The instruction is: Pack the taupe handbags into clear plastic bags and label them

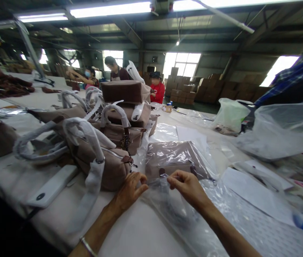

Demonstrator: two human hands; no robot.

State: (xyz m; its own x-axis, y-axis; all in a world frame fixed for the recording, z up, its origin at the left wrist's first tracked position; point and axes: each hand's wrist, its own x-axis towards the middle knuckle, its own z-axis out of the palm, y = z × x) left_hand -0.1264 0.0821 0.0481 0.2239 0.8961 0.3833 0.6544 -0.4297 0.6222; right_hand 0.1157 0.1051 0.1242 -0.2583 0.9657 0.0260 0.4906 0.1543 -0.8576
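A taupe handbag (167, 154) lies in a clear plastic bag (176, 214) on the table in front of me. My right hand (187, 185) pinches the film of that plastic bag near its opening, thumb against forefinger. My left hand (131, 189) is at the left side of the opening, loosely curved, with a gap between thumb and fingers. It is beside another taupe handbag (111, 171), whose handles are wrapped in white material. Whether my left fingertips touch the film is hard to tell.
More handbags (126, 92) are stacked behind on the white table (130, 232). A white box-like object (52, 185) lies at left. Paper sheets (255, 192) and loose plastic film (287, 128) are at right. Several people, one in red (157, 91), are at the back near cartons (182, 94).
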